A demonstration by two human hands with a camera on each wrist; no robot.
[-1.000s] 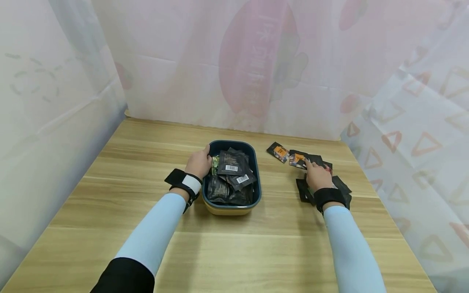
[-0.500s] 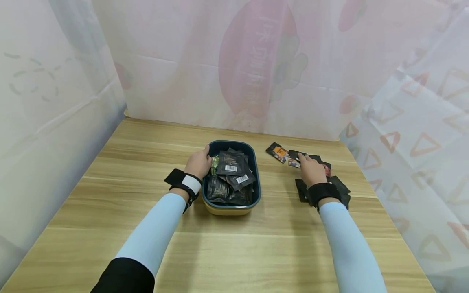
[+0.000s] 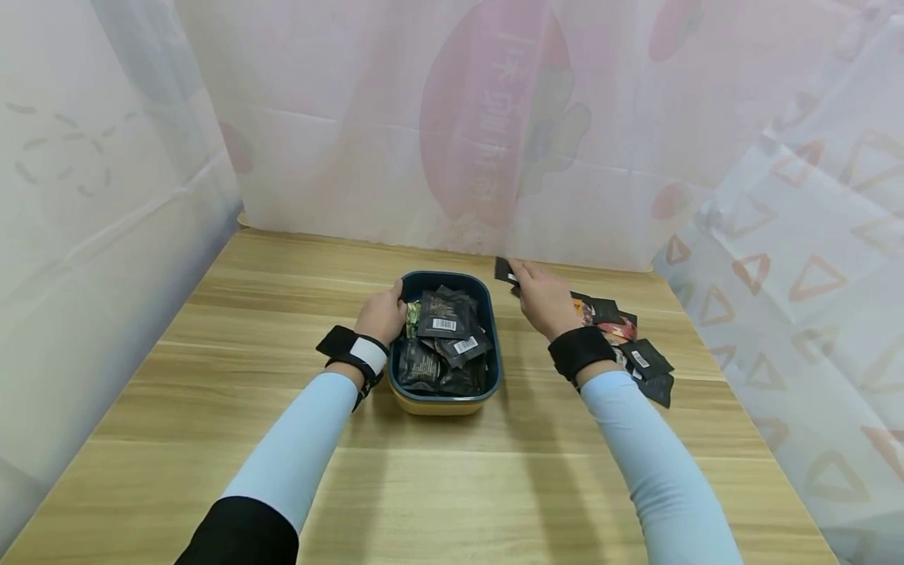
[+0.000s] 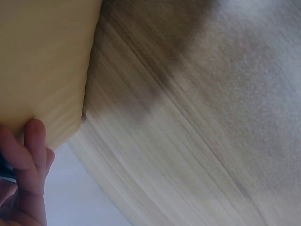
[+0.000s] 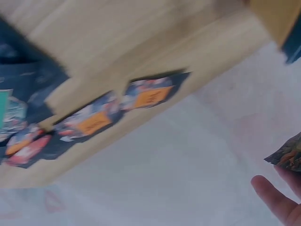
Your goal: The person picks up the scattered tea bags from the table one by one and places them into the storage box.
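A bin (image 3: 497, 345) with a dark blue rim and yellow body stands mid-table, filled with several black sachets (image 3: 446, 322). My left hand (image 3: 387, 310) grips its left rim; in the left wrist view my fingers (image 4: 29, 160) curl against the yellow wall (image 4: 42, 70). My right hand (image 3: 528, 282) is raised just right of the bin's far corner and pinches one black sachet (image 3: 504, 271), whose edge shows as the held sachet (image 5: 288, 157) in the right wrist view. A loose pile of sachets (image 3: 632, 349) lies on the table to the right.
The wooden table (image 3: 452, 486) is walled by translucent printed curtains (image 3: 494, 118) at the back and both sides. Below the right wrist, sachets with orange labels (image 5: 146, 96) lie near the table's back edge. The bin's corner (image 5: 282, 23) shows at top right.
My right hand has picked one sachet off the pile and moved it up and left toward the bin. The left hand has stayed on the bin's rim.
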